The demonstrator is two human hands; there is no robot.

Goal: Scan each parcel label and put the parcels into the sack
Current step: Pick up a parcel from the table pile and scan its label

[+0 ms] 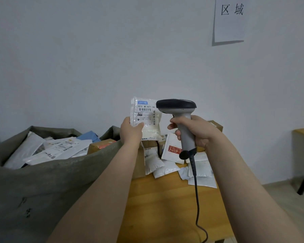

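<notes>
Parcel (146, 118) — scanner (180, 116) just beside

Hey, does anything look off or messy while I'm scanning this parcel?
Nothing looks damaged or spilled. The sack is heaped to its rim with mailers, and a jumbled pile of parcels overlaps on the table. The wall sign seems to be lifting off the wall along its left edge.
</notes>
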